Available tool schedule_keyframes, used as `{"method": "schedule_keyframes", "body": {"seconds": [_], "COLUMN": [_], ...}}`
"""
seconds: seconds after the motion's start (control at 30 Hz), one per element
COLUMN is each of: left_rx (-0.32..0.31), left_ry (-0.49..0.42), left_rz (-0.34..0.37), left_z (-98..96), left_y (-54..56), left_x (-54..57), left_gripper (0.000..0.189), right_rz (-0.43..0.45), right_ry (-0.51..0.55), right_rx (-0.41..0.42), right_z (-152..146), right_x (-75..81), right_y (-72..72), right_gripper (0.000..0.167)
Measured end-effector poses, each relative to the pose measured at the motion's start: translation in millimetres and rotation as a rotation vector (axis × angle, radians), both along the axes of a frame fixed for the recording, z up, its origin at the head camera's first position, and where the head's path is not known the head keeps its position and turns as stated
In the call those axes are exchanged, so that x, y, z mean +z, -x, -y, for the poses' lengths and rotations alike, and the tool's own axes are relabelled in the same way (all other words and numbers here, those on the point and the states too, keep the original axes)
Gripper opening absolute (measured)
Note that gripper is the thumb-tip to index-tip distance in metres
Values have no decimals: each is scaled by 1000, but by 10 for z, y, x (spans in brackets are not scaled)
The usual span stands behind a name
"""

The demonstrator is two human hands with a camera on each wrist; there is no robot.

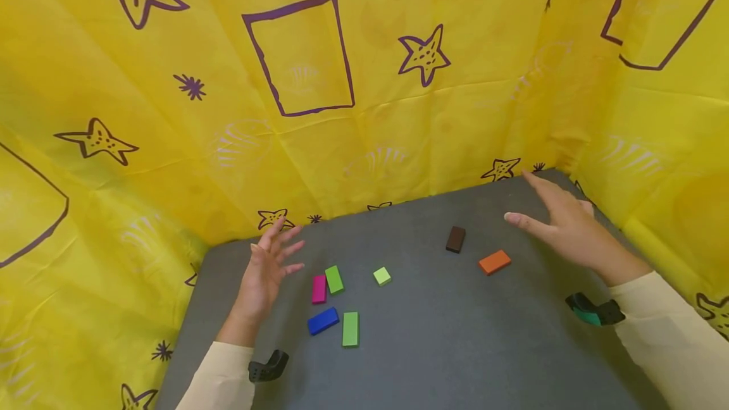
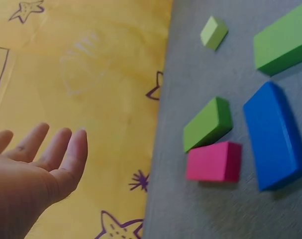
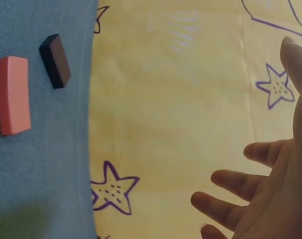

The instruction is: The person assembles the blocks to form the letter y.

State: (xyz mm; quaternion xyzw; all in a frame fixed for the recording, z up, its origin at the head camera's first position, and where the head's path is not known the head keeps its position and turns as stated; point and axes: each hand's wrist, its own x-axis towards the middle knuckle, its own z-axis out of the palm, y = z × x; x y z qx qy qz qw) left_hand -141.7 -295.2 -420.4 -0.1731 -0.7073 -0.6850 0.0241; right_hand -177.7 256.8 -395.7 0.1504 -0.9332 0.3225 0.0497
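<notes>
My left hand (image 1: 263, 280) hovers at the left with fingers spread loosely and nothing in them. Nearest to it are a magenta block (image 1: 319, 289), a green block (image 1: 334, 279) right beside that one, and a blue block (image 1: 323, 321). A longer green block (image 1: 350, 329) lies just right of the blue one. Farther right sits a small pale green block (image 1: 382, 276). On the other side, my right hand (image 1: 569, 226) is raised with thumb and fingers apart, holding nothing. Left of it lie an orange block (image 1: 495, 262) and a dark brown block (image 1: 455, 239).
The blocks lie on a grey table surface (image 1: 421, 347). Yellow cloth (image 1: 376, 119) printed with starfish and shells hangs behind the table and along both sides. Each wrist wears a dark band, the left one (image 1: 269, 367) below the hand.
</notes>
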Motion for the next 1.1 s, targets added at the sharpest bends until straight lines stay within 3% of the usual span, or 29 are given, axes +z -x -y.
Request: {"method": "schedule_keyframes", "body": {"seconds": [0.3,0.6,0.83,1.1], "left_rx": [28,68,38,94], "left_ry": [-6,-82,-57,15], "left_rz": [40,152,125,122], "left_z": [-249,-574,-748,-1000], "left_y": [-67,-174,-169,-142], "left_x": [-265,-543,-644,-767], "left_gripper": [75,66,60,55], "right_rz": [55,70,119,105], "right_ry": [34,66,113,138], "right_rx": [-15,-11,-10,-18], "right_z": [35,77,128,169], "right_x": [-187,-426,-596,-860], "right_y": [-44,-92,-154,-200], "right_gripper": [98,99,103,100]}}
